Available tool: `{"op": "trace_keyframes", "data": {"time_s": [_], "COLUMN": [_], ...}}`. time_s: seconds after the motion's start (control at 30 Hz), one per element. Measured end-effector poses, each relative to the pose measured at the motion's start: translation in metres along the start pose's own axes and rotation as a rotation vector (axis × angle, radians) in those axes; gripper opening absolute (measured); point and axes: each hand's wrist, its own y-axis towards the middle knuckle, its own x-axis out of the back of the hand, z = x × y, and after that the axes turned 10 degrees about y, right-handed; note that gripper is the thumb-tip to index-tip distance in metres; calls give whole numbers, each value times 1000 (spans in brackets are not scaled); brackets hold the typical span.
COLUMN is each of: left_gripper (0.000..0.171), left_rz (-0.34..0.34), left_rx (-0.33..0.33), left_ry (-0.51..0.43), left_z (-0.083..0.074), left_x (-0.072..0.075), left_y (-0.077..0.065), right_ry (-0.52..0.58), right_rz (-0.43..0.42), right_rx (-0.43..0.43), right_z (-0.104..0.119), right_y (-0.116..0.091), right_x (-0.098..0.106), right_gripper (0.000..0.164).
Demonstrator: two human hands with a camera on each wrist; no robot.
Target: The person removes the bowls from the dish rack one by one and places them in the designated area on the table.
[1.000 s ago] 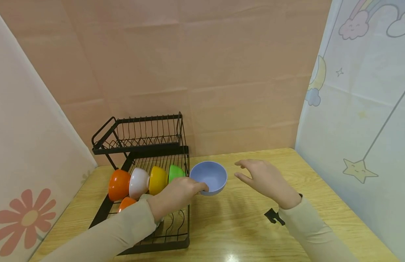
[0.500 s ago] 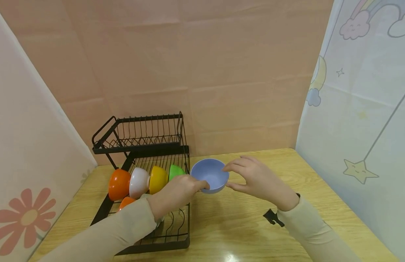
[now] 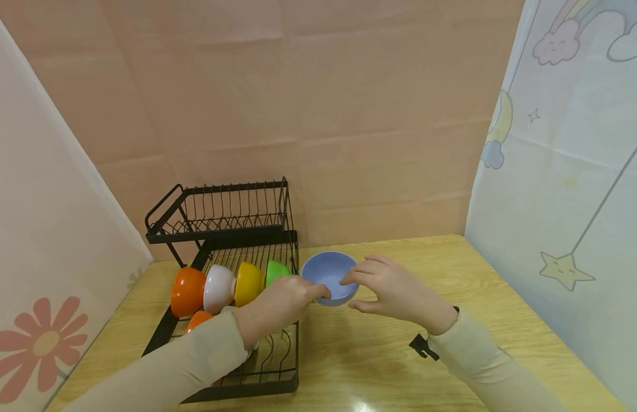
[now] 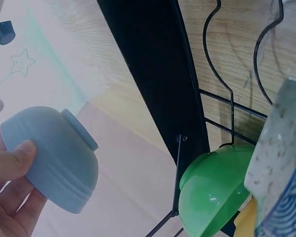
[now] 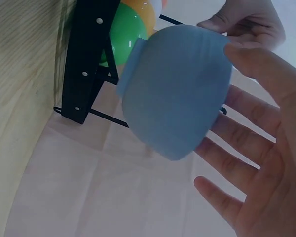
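Observation:
A light blue bowl (image 3: 325,272) is held up beside the dish rack, its hollow side tilted toward me. My left hand (image 3: 277,303) grips it by the near left rim, one digit hooked into the inside. At the opposite side my right hand (image 3: 400,289) reaches around the rim, fingers spread and thumb apart from them. In the right wrist view the bowl's outer wall (image 5: 175,94) lies beside that thumb, and the right fingers (image 5: 241,128) extend loosely behind it. The bowl's foot points toward the rack in the left wrist view.
The black two-tier dish rack (image 3: 246,392) stands left. Its lower tier holds tipped bowls: orange (image 3: 188,292), white (image 3: 218,288), yellow (image 3: 249,283), green (image 3: 277,272) and a second orange (image 3: 198,319). A speckled blue-patterned dish (image 4: 281,163) sits there too. Fabric walls surround the wooden table (image 3: 390,366).
My right hand has moved left to the bowl, its fingers now overlapping the rim. The left hand keeps its grip, and the bowl has shifted only slightly.

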Motion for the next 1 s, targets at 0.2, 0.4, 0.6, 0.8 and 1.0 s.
{"op": "trace_keyframes", "data": {"time_s": [0.2, 0.4, 0.6, 0.8, 1.0], "left_gripper": [24, 25, 29, 28, 26], "left_rz": [0, 2, -5, -12, -27], "left_rx": [-17, -20, -23, -25, -22], "left_ry": [13, 11, 2, 26, 37], "left_z": [-1, -1, 0, 1, 1], "left_x": [1, 1, 0, -2, -4], "left_y": [1, 2, 2, 1, -1], "right_ry": [4, -9, -12, -13, -4], "right_rz": [52, 68, 84, 101, 129], "right_rx": [12, 53, 49, 47, 42], "right_z": [-2, -4, -6, -7, -7], "right_y": [2, 3, 3, 3, 5], "right_x": [-7, -12, -17, -20, -24], "right_gripper": [37, 35, 33, 32, 32]}}
